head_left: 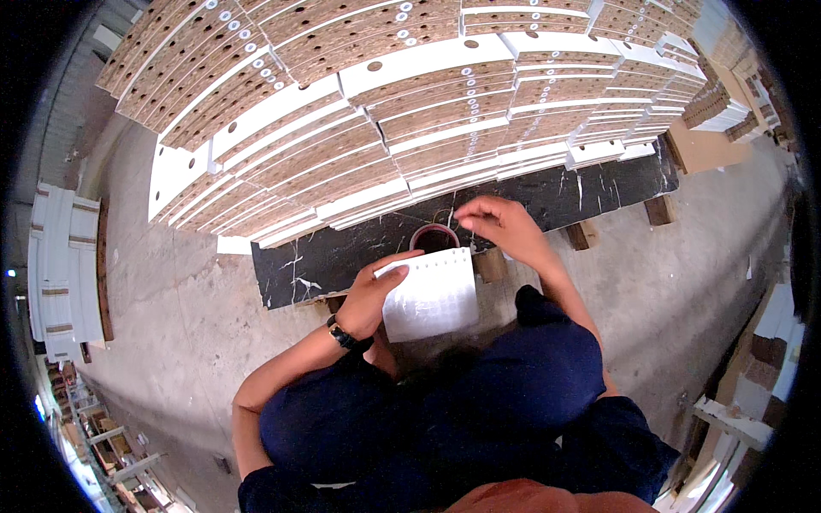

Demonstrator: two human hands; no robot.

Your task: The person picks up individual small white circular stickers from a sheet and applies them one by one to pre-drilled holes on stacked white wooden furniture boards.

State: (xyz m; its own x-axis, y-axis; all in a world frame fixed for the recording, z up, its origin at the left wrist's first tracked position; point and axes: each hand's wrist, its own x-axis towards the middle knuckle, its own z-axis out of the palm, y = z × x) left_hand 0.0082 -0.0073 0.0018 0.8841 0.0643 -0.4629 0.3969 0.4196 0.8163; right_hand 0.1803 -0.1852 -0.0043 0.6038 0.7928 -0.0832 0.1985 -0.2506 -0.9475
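My left hand point(366, 299), with a dark wristband, holds a white sheet point(432, 299) by its upper left part, thumb on top. Small round marks run along the sheet's top edge, and faint rows show across its face. Just behind the sheet, a round ring with a reddish rim point(434, 229) rests on a black marbled board point(368, 254); its inside is dark, and I cannot tell whether it is a tape roll or a cup. My right hand point(505, 227) hovers to the right of the ring with thumb and fingers drawn together; anything between the fingertips is too small to make out.
Stacked chipboard panels point(428, 111) with white faces, drilled edges and columns of small white round stickers rise on the black board. Wooden blocks point(582, 235) jut from beneath it. White panels point(64, 265) stand at the left; cardboard point(705, 145) lies at the right. Concrete floor point(197, 316) surrounds me.
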